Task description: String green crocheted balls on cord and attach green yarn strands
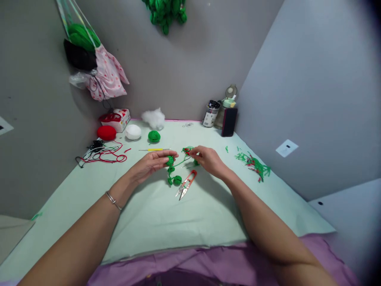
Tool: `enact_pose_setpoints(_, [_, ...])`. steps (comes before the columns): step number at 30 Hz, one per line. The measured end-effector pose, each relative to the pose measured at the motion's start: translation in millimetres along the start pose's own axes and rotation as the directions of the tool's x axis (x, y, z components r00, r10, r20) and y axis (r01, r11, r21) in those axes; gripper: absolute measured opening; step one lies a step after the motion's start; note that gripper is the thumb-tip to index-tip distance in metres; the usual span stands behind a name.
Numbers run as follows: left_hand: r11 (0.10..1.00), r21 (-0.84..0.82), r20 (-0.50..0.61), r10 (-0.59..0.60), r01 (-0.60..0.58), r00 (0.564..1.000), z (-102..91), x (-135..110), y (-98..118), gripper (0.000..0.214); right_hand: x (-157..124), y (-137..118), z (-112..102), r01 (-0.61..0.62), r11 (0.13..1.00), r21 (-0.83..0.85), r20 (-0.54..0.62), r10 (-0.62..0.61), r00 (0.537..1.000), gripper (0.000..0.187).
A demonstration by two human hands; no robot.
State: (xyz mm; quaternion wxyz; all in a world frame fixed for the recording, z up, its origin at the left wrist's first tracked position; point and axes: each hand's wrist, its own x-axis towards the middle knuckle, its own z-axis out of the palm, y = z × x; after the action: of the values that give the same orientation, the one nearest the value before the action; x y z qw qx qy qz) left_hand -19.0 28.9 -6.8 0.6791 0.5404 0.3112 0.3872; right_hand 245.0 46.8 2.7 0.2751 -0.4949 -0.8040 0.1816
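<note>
My left hand [153, 163] is closed on a small green crocheted piece [170, 161], gripped between thumb and fingers. More green crocheted parts [177, 180] dangle or lie just below it on the table. A thin strand of green yarn [181, 162] stretches from the piece toward my right hand [208, 159], whose thumb and forefinger are pinched at its far end. Whether a needle is in that pinch is too small to see. Orange-handled thread snips [187, 185] lie with blades apart between my hands. A small red and green bundle [187, 150] sits behind my right fingertips.
Behind my left hand lie a yellow-handled crochet hook [154, 149], a green yarn ball [154, 136], white yarn [133, 132], red yarn [106, 133] and white stuffing [154, 118]. Yarn scraps [254, 166] lie right. A phone [229, 122] leans beside a pen cup [210, 114].
</note>
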Motion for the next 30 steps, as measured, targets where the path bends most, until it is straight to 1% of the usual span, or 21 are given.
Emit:
enact_pose_setpoints(1, [1.000, 0.009, -0.001, 0.007, -0.007, 1.000, -3.2, -0.5, 1.4, 0.038, -3.3, -5.0, -5.4, 0.061, 0.998, -0.024, 0.116, -0.058, 0.992, 0.016])
enact_pose_setpoints(2, [1.000, 0.017, -0.001, 0.015, -0.015, 1.000, -6.4, -1.0, 2.7, 0.039, -6.7, -10.7, -10.0, 0.127, 0.992, -0.013, 0.257, -0.120, 0.959, 0.018])
enact_pose_setpoints(3, [0.999, 0.022, 0.000, 0.023, -0.023, 1.000, -9.4, -1.5, 3.7, 0.041, -10.0, -16.8, -13.5, 0.191, 0.981, 0.013, 0.395, -0.181, 0.901, 0.021])
enact_pose_setpoints(4, [0.999, 0.025, 0.001, 0.031, -0.031, 1.000, -12.2, -1.9, 4.3, 0.042, -13.0, -23.0, -15.4, 0.250, 0.968, 0.035, 0.498, -0.233, 0.835, 0.025])
enact_pose_setpoints(5, [0.999, 0.024, 0.006, 0.039, -0.039, 0.999, -14.5, -2.2, 4.5, 0.043, -15.5, -28.6, -16.0, 0.300, 0.953, 0.039, 0.565, -0.268, 0.780, 0.028])
enact_pose_setpoints(6, [0.999, 0.021, 0.012, 0.045, -0.045, 0.999, -16.4, -2.4, 4.4, 0.044, -17.4, -33.1, -15.5, 0.336, 0.942, 0.025, 0.603, -0.282, 0.746, 0.029])
enact_pose_setpoints(7, [0.999, 0.015, 0.018, 0.048, -0.048, 0.999, -17.7, -2.4, 4.1, 0.045, -18.6, -36.2, -14.5, 0.358, 0.934, -0.001, 0.618, -0.281, 0.734, 0.027])
enact_pose_setpoints(8, [0.999, 0.009, 0.027, 0.047, -0.048, 0.999, -18.4, -2.4, 3.5, 0.047, -18.9, -37.6, -13.5, 0.362, 0.932, -0.022, 0.627, -0.269, 0.731, 0.023])
enact_pose_setpoints(9, [0.999, 0.003, 0.036, 0.044, -0.044, 0.998, -18.5, -2.3, 2.9, 0.048, -18.4, -37.2, -13.1, 0.343, 0.939, -0.023, 0.633, -0.251, 0.732, 0.018])
enact_pose_setpoints(10, [0.999, 0.002, 0.043, 0.038, -0.038, 0.998, -18.2, -2.1, 2.3, 0.049, -17.4, -35.1, -13.6, 0.302, 0.953, 0.012, 0.640, -0.239, 0.730, 0.012])
enact_pose_setpoints(12, [1.000, 0.012, 0.054, 0.024, -0.025, 0.998, -16.7, -1.7, 1.6, 0.049, -14.1, -27.8, -17.0, 0.167, 0.970, 0.178, 0.634, -0.243, 0.734, 0.006])
enact_pose_setpoints(13, [1.000, 0.017, 0.058, 0.019, -0.020, 0.998, -15.9, -1.5, 1.4, 0.050, -12.4, -23.8, -19.1, 0.083, 0.956, 0.280, 0.615, -0.245, 0.750, 0.011])
enact_pose_setpoints(15, [1.000, 0.018, 0.059, 0.018, -0.019, 0.998, -14.4, -1.2, 1.3, 0.050, -9.4, -17.6, -22.1, -0.055, 0.893, 0.447, 0.541, -0.221, 0.811, 0.024])
enact_pose_setpoints(17, [1.000, 0.008, 0.056, 0.028, -0.028, 0.998, -13.7, -0.9, 1.3, 0.050, -7.6, -16.6, -21.5, -0.109, 0.834, 0.542, 0.443, -0.173, 0.880, 0.034])
enact_pose_setpoints(19, [0.999, 0.003, 0.055, 0.044, -0.044, 0.998, -13.5, -0.7, 1.3, 0.051, -7.1, -21.0, -17.6, -0.102, 0.809, 0.579, 0.348, -0.133, 0.928, 0.042])
enact_pose_setpoints(20, [0.999, 0.005, 0.056, 0.053, -0.054, 0.997, -13.4, -0.6, 1.3, 0.051, -7.3, -24.5, -15.2, -0.092, 0.812, 0.577, 0.323, -0.123, 0.938, 0.045])
enact_pose_setpoints(25, [0.997, 0.034, 0.045, 0.074, -0.076, 0.996, -10.7, 0.4, 0.7, 0.053, -8.8, -40.9, -5.1, -0.013, 0.912, 0.410, 0.326, -0.133, 0.936, 0.050])
enact_pose_setpoints(27, [0.996, 0.046, 0.037, 0.071, -0.073, 0.997, -9.2, 0.8, -0.1, 0.052, -9.0, -43.0, -1.3, 0.009, 0.928, 0.373, 0.306, -0.132, 0.943, 0.049])
enact_pose_setpoints(30, [0.996, 0.065, 0.044, 0.063, -0.065, 0.997, -7.6, 1.1, -1.3, 0.050, -9.1, -42.9, 4.1, 0.007, 0.931, 0.366, 0.298, -0.124, 0.946, 0.048])
